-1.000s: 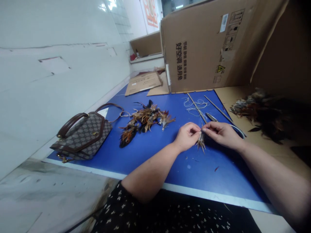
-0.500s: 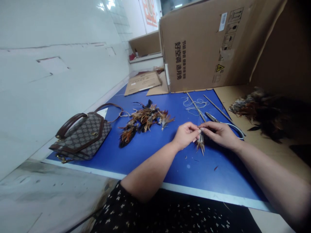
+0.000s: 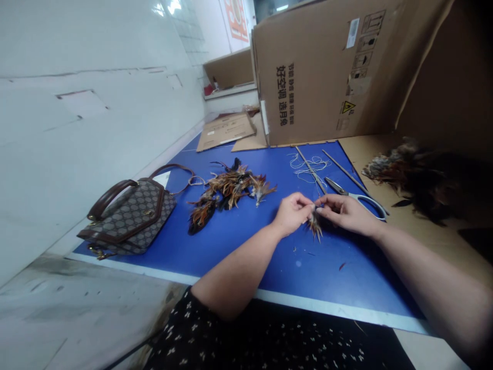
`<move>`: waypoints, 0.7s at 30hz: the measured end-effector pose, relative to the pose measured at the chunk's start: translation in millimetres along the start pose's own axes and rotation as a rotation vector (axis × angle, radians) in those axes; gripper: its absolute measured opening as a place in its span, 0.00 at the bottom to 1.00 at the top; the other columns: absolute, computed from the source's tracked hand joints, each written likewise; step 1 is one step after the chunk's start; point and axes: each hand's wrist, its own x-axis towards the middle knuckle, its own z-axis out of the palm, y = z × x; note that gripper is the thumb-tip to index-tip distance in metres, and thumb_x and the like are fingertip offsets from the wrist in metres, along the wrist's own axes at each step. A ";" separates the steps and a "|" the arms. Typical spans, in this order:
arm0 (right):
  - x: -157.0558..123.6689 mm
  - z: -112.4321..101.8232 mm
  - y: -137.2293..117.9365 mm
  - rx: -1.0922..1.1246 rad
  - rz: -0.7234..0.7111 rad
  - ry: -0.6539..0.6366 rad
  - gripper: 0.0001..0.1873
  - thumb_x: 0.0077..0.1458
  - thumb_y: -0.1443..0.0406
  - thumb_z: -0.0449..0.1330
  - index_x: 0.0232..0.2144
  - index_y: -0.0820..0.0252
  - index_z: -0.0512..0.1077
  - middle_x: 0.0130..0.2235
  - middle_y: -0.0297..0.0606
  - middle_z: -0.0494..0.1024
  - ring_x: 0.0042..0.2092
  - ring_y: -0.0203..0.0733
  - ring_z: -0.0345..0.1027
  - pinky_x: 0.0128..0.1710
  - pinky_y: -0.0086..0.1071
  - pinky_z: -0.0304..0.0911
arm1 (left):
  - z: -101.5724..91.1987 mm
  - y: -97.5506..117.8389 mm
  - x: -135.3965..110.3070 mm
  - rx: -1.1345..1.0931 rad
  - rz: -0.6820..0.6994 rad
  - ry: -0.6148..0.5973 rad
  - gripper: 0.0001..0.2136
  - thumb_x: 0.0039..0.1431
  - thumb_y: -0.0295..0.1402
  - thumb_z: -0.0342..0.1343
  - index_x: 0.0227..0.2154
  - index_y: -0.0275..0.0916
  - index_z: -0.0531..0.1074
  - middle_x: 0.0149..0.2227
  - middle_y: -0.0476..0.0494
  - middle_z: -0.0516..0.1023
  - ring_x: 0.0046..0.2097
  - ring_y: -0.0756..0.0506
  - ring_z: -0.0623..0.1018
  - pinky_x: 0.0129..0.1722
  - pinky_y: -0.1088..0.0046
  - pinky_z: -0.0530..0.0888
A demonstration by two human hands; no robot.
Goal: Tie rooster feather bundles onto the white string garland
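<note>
Over the blue table (image 3: 239, 241), my left hand (image 3: 291, 214) and my right hand (image 3: 348, 213) meet fingertip to fingertip. Both pinch the top of a small feather bundle (image 3: 315, 224), whose brown tips hang down between them. A pile of finished brown and orange feather bundles (image 3: 227, 193) lies to the left of my hands. Scissors (image 3: 356, 197) with pale handles rest just behind my right hand. Loose white thread (image 3: 310, 167) and thin wooden sticks (image 3: 308, 165) lie farther back.
A patterned brown handbag (image 3: 129, 216) sits at the table's left edge by the white wall. A large cardboard box (image 3: 331, 72) stands at the back. A heap of loose dark feathers (image 3: 419, 180) lies on cardboard at right. Flat cardboard (image 3: 225, 131) lies far back.
My hands have shifted slightly back and up with the feather bundle, uncovering more of the scissors. Nothing else moved.
</note>
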 end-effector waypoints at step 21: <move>2.8 8.3 -3.1 -0.123 -0.010 -0.026 0.22 0.57 0.45 0.62 0.31 0.59 0.74 0.24 0.30 0.65 0.26 0.35 0.56 0.26 0.30 0.54 | -8.1 -2.6 2.4 0.489 0.495 -0.047 0.03 0.59 0.27 0.62 0.29 0.37 0.74 0.37 0.42 0.78 0.39 0.49 0.77 0.40 0.72 0.74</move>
